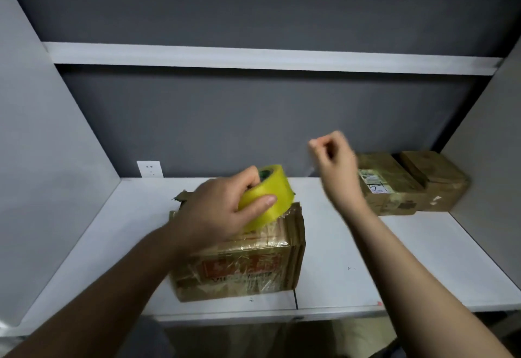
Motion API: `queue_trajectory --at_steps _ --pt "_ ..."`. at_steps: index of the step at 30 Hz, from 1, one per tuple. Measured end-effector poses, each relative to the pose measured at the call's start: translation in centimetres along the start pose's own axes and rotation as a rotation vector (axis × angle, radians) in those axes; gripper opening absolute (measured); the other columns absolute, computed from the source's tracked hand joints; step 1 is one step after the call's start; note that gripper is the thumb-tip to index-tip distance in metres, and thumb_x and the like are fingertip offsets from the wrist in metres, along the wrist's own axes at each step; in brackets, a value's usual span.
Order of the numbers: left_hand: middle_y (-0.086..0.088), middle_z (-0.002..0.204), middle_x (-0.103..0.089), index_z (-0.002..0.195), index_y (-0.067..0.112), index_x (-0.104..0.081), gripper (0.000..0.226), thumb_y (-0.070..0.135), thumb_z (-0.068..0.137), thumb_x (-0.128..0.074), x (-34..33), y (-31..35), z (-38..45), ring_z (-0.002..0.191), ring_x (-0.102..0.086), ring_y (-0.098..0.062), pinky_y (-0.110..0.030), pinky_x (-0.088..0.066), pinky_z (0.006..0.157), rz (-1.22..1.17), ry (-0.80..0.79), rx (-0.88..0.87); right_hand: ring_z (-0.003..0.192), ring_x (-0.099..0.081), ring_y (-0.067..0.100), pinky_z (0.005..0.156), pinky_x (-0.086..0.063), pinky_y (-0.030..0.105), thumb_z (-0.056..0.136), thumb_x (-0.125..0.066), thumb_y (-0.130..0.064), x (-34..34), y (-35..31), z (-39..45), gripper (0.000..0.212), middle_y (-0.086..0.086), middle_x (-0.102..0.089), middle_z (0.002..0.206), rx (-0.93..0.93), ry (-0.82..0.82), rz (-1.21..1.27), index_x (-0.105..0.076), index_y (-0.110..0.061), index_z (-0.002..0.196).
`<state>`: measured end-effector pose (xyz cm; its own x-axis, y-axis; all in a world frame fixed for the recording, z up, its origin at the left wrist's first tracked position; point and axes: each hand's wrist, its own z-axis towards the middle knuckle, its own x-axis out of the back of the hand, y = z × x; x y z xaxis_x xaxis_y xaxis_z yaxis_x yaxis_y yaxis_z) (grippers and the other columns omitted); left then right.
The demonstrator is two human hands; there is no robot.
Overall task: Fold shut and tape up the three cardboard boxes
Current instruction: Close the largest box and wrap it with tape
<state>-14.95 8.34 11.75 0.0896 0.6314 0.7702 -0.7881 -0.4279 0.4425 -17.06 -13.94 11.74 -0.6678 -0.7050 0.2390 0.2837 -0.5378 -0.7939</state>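
Observation:
A worn cardboard box [239, 267], wrapped in old clear tape, stands near the front of the white desk [332, 245]. My left hand [222, 211] grips a yellow tape roll [267, 197] and holds it on the box's top. My right hand [332, 157] is raised to the right of the roll, fingers pinched on the end of a clear tape strip [308, 170] that is faint and blurred. Two more cardboard boxes stand side by side at the back right: one with a white label [389, 185] and a smaller one [439, 182].
Grey side panels close in the desk on the left and right. A white shelf [253, 57] runs across above. A wall socket [150, 168] sits on the dark back wall at the left.

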Motion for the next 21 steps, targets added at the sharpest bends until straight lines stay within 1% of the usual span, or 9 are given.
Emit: queue_trajectory --at_steps 2,4,6,8,11,14,16,18,21 --pt "0.003 0.061 -0.061 0.079 0.028 -0.042 0.051 0.079 0.079 -0.033 0.9 -1.2 0.4 0.050 -0.056 -0.006 -0.025 -0.041 0.046 0.052 -0.019 0.172 0.060 -0.042 -0.003 0.061 -0.034 0.020 0.093 -0.061 -0.020 1.0 -0.9 1.0 0.024 -0.009 -0.048 0.066 0.012 0.021 0.022 -0.049 -0.019 0.073" --pt "0.009 0.059 -0.065 0.075 0.026 -0.045 0.047 0.072 0.079 -0.041 1.3 -2.6 0.8 0.045 -0.061 -0.006 -0.018 -0.041 0.041 -0.113 -0.076 0.343 0.061 -0.044 0.002 0.061 -0.037 0.023 0.093 -0.061 -0.025 1.1 -2.0 1.5 0.021 -0.006 -0.051 0.066 0.081 0.023 -0.019 -0.053 -0.015 0.077" --pt "0.004 0.056 -0.066 0.077 0.022 -0.051 0.045 0.066 0.082 -0.050 1.6 -4.1 1.4 0.046 -0.065 -0.014 -0.023 -0.048 0.045 -0.252 -0.150 0.480 0.061 -0.047 0.007 0.062 -0.039 0.030 0.091 -0.060 -0.029 0.6 -3.2 1.6 0.019 -0.003 -0.053 0.065 0.155 0.060 -0.040 -0.054 -0.017 0.078" --pt "-0.001 0.057 -0.066 0.079 0.014 -0.058 0.054 0.067 0.078 -0.053 2.1 -5.5 1.8 0.050 -0.066 -0.016 -0.025 -0.050 0.051 -0.199 -0.188 0.545 0.063 -0.053 0.013 0.061 -0.039 0.032 0.091 -0.059 -0.034 -0.3 -3.8 1.4 0.019 -0.009 -0.053 0.063 0.202 0.084 -0.129 -0.052 -0.021 0.078" --pt "-0.011 0.071 -0.065 0.079 0.005 -0.064 0.068 0.072 0.070 -0.058 3.0 -6.7 2.0 0.066 -0.064 -0.024 -0.034 -0.046 0.059 -0.087 -0.100 0.543 0.071 -0.059 0.024 0.060 -0.034 0.032 0.094 -0.054 -0.037 -1.3 -2.2 1.0 0.019 -0.014 -0.049 0.065 0.201 0.114 -0.432 -0.047 -0.023 0.083" --pt "-0.012 0.064 -0.055 0.073 0.000 -0.061 0.080 0.079 0.061 -0.062 4.2 -6.7 2.0 0.059 -0.054 -0.017 -0.031 -0.039 0.057 -0.122 0.021 0.494 0.085 -0.056 0.031 0.063 -0.032 0.034 0.098 -0.047 -0.035 -2.8 1.1 0.6 0.020 -0.005 -0.052 0.079 0.044 0.010 -0.555 -0.044 -0.017 0.089" --pt "-0.009 0.060 -0.050 0.070 0.000 -0.059 0.074 0.074 0.063 -0.058 4.6 -6.9 2.1 0.056 -0.051 -0.013 -0.030 -0.038 0.056 -0.142 0.068 0.484 0.094 -0.051 0.027 0.069 -0.033 0.034 0.099 -0.045 -0.030 -4.0 3.0 0.0 0.020 -0.001 -0.051 0.089 0.045 -0.010 -0.505 -0.047 -0.012 0.091" --pt "-0.006 0.058 -0.050 0.067 0.003 -0.059 0.070 0.073 0.067 -0.063 4.5 -7.2 1.9 0.056 -0.051 -0.014 -0.030 -0.039 0.056 -0.139 0.077 0.496 0.102 -0.051 0.024 0.078 -0.036 0.032 0.100 -0.044 -0.027 -5.2 4.6 -1.0 0.017 0.002 -0.052 0.103 0.026 -0.054 -0.377 -0.048 -0.012 0.093" --pt "-0.015 0.066 -0.058 0.068 0.005 -0.063 0.065 0.069 0.073 -0.058 3.7 -8.0 1.3 0.063 -0.059 -0.023 -0.033 -0.043 0.057 -0.026 0.039 0.484 0.098 -0.057 0.021 0.073 -0.038 0.032 0.102 -0.039 -0.031 -6.6 7.3 -3.0 0.015 -0.003 -0.062 0.107 -0.093 -0.186 -0.302 -0.041 -0.020 0.091"
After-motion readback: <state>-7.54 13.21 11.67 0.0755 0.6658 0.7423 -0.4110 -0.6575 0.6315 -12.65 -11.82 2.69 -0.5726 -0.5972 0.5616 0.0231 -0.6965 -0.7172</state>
